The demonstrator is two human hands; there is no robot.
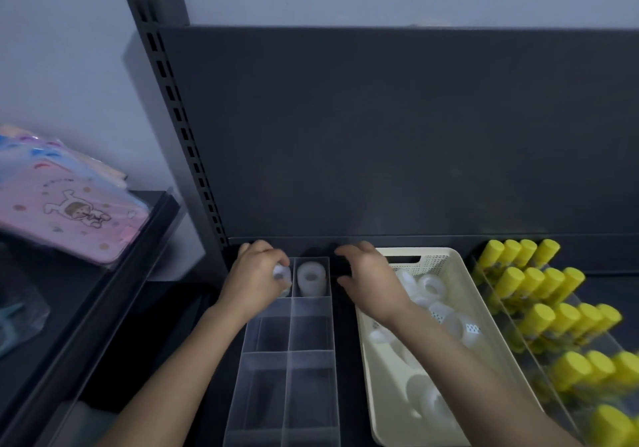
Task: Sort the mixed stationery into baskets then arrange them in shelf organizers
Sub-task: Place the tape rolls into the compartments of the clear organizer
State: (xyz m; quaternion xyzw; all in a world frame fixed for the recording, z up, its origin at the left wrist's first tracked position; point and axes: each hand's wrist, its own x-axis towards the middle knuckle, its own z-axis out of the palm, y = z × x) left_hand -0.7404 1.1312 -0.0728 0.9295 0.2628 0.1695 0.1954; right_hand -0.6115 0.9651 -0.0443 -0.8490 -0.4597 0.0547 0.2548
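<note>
Head view: left hand [254, 279], grip pinching a translucent white tape roll [280, 272] over the far-left compartment of a clear plastic divided organizer [287, 350] on the dark shelf. Right hand [368, 279], fingers curled, grip empty, rests beside the organizer's rim, over a cream perforated basket [446, 263] of similar rolls. Another roll [311, 279] fills the neighbouring compartment. Released tilted, the roll could jam against the divider.

Pink cartoon pouches [65, 208] stacked at left, dark slotted upright [183, 128]
</note>
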